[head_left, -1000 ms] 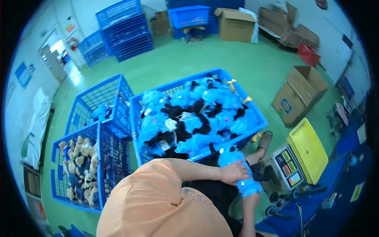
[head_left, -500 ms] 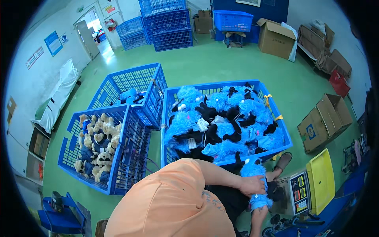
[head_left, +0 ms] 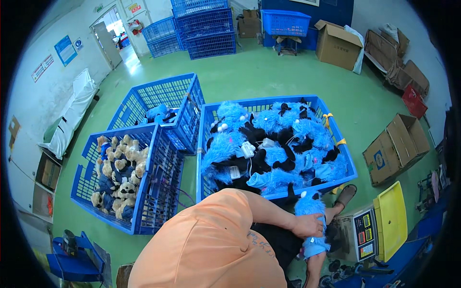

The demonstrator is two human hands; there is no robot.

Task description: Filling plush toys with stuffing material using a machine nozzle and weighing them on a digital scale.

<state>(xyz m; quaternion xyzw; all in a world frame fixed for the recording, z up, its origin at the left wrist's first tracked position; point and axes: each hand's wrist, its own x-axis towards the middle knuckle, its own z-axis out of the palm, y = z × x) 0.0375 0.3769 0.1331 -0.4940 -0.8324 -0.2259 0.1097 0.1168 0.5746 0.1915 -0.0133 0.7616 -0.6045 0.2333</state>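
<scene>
A furry bright-blue plush toy (head_left: 309,206) with black limbs lies across my lap, beside the big crate's near right corner. My left hand (head_left: 307,225) is closed round its middle, fingers wrapped over the fur. My right hand (head_left: 314,263) is at the toy's lower end, where smooth light-blue cloth (head_left: 314,246) covers its fingers; whether they grip inside or underneath cannot be seen. In front of me a large blue crate (head_left: 204,180) is heaped with similar blue toys, with black limbs and small white boxes (head_left: 248,149) among them.
On the left, one blue crate (head_left: 150,192) holds beige plush dogs; another (head_left: 189,103) behind it holds a few blue toys. A scale (head_left: 364,235) with a yellow tray (head_left: 391,221) stands at right, near a cardboard box (head_left: 396,149). Stacked crates (head_left: 206,38) stand at the back.
My right hand has gone further under or into the toy's lower end, so less of it shows. My left hand keeps its hold. The view has shifted slightly.
</scene>
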